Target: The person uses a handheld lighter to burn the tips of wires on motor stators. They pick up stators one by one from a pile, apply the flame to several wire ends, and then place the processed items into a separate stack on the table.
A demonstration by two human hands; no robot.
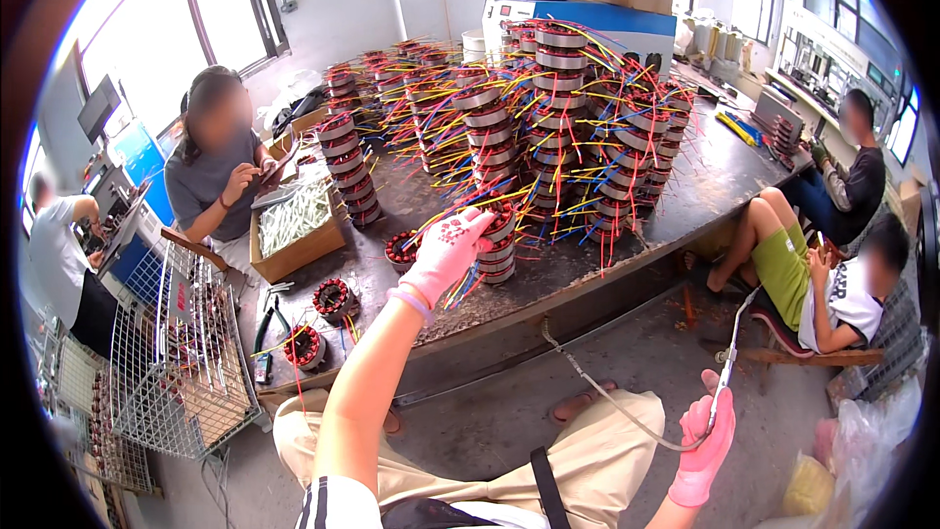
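Note:
My left hand (450, 247), in a pink dotted glove, reaches over the table with its fingers closed at the top motor stator (501, 227) of a short stack. Red copper windings and coloured lead wires show on the stator; my hand covers part of it. In my right hand (703, 443), also gloved in pink, is a slim metal torch-like tool (726, 372), held upright away from the table. A grey hose (607, 397) runs from it to the table's edge. Near my left forearm lie two loose stators (334, 300) (305, 346), and another stator (399, 248) sits beyond my wrist.
Tall stacks of wired stators (558, 127) fill the table (431, 318). A carton of white sleeves (299, 235) and pliers (277, 318) lie left. One person (220, 157) works across the left corner; another person (832, 299) sits at right. A wire cart (181, 362) stands at left.

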